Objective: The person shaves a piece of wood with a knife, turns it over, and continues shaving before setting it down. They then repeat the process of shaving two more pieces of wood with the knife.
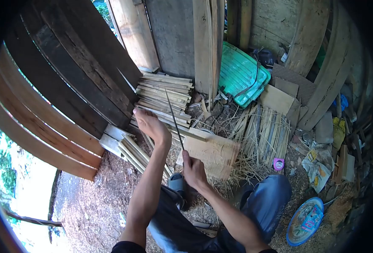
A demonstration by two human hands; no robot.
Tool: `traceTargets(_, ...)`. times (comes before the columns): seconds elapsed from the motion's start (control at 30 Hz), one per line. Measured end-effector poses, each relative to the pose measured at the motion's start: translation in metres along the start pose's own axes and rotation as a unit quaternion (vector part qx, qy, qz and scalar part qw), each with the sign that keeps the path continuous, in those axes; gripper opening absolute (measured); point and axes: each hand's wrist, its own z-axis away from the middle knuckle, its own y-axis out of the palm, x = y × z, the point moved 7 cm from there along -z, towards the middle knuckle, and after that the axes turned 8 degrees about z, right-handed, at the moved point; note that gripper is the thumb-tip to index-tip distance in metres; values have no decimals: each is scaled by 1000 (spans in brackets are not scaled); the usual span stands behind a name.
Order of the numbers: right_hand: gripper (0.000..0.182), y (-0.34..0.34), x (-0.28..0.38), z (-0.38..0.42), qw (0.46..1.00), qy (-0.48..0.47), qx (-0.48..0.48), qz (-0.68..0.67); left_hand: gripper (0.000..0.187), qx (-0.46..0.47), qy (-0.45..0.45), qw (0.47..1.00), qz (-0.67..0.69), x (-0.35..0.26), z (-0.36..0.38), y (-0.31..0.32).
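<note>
My left hand [153, 127] is raised in front of the stacked strips, its fingers curled. A pale bamboo strip [188, 132] runs out from it toward the lower right, above a flat wooden board [218, 158]; the grip itself is partly hidden. In my right hand [194, 170] is a long, thin, dark knife [174, 116], seen nearly edge-on and pointing up and away. The blade passes across the strip in this view. My right fist is closed around its lower end, just in front of the board.
Stacked bamboo strips [165, 90] lie against the plank wall, with another bundle [266, 135] right of the board. A green plastic crate lid [243, 76] leans behind. A pink tape measure [278, 164] and a blue basin [294, 240] are at right. Shavings cover the ground.
</note>
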Motion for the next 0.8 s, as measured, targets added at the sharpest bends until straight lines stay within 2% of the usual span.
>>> traceTargets(0.03,71,-1,-7,-4,999,-16,-36,23,34,18,22,1000,-9,-3,3,2)
traceTargets(0.1,73,7,-57,-23,997,19,-13,80,34,-26,22,999,-21,1,-1,-10)
traceTargets(0.13,71,5,-86,-22,991,131,25,-16,34,-15,-15,1000,-1,-3,-1,-6)
traceTargets(0.17,69,6,-108,-16,962,239,64,-112,34,-30,-32,999,10,0,-4,-10)
traceTargets(0.27,66,-12,-106,-8,956,259,65,-122,34,-10,-21,1000,14,2,-3,-1)
traceTargets(0.3,67,-11,-97,-7,963,244,66,-88,35,3,-11,1000,7,1,0,5)
traceTargets(0.37,65,-11,-71,-4,977,172,78,-100,35,18,-4,1000,-4,3,4,12)
traceTargets(0.4,65,-10,-72,-6,976,176,80,-100,35,25,-1,1000,2,4,3,15)
traceTargets(0.47,64,-16,-62,-12,996,68,57,4,35,27,0,1000,4,5,6,16)
traceTargets(0.5,64,-13,-77,-11,996,71,59,5,35,16,8,1000,-9,3,10,16)
traceTargets(0.57,63,-14,-134,-12,959,261,58,-92,36,7,24,1000,-12,1,13,25)
traceTargets(0.6,63,-24,-136,-5,931,312,113,-150,37,22,23,999,-30,-1,16,27)
traceTargets(0.7,63,-28,-113,-10,962,254,68,-74,40,46,3,998,-33,4,19,31)
traceTargets(0.77,63,-30,-95,-11,965,248,51,-66,40,58,26,998,-26,1,18,37)
traceTargets(0.8,64,-32,-78,-10,978,192,59,-49,40,55,23,998,-25,-1,18,39)
